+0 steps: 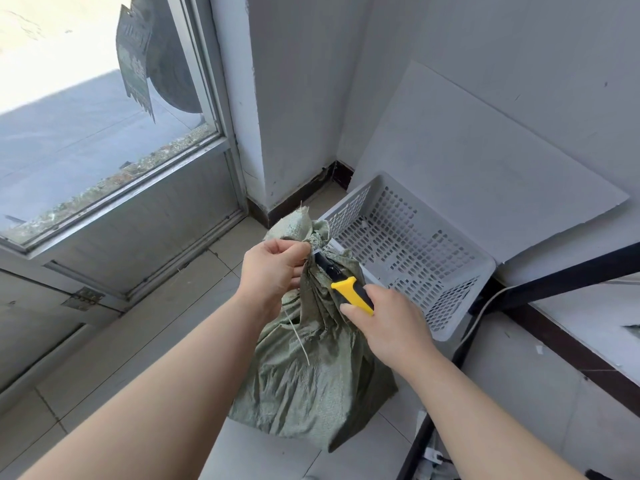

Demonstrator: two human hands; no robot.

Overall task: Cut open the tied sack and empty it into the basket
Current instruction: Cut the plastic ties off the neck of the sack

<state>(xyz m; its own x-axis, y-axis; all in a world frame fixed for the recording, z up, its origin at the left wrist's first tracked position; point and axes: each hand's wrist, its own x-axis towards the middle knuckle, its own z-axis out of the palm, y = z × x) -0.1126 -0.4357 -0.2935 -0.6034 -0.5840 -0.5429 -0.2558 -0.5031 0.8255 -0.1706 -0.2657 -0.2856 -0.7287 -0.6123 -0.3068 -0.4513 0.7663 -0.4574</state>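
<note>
A green woven sack point(311, 379) stands upright on the tiled floor, its neck bunched and tied. My left hand point(273, 268) grips the neck just below the tie, with the sack's loose top sticking up beyond it. My right hand point(388, 323) grips a yellow and black utility knife point(346, 289), whose blade tip meets the tied neck right beside my left fingers. A thin string hangs from the neck down the sack's front. Just behind the sack and to its right sits a grey perforated plastic basket point(460, 292) with nothing in it.
A white board point(485, 161) leans against the wall behind the basket. A glass door point(104, 133) with a metal frame fills the left. A black metal frame point(561, 275) and a white cable run along the right. Pale floor tiles point(173, 306) lie left of the sack.
</note>
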